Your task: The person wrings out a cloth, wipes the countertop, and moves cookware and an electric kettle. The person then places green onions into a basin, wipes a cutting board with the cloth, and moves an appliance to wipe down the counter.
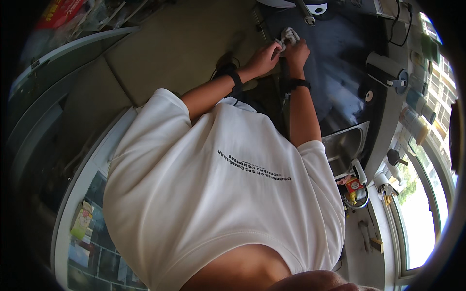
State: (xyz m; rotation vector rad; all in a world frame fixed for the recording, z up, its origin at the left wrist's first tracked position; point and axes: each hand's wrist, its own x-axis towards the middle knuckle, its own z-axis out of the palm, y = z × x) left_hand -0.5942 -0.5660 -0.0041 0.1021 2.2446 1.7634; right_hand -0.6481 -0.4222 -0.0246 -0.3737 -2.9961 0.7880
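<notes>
A crumpled whitish cloth [290, 35] is bunched between my two hands, over the front edge of a black countertop [327, 54]. My left hand [265, 59] pinches the cloth's near left end, just off the counter's edge. Its fingers are curled around that end. My right hand [297, 54] grips the bulk of the cloth from the right, its fingertips partly hidden by the folds. Both wrists wear black bands. The two hands almost touch.
Beyond my hands a metal handle [308, 19] juts over the counter. A white jug [386, 72] stands at the right, near bottles [413, 122] along the windowsill. A steel sink [344, 145] lies beside my right arm. At left is a glass-panelled door [72, 47].
</notes>
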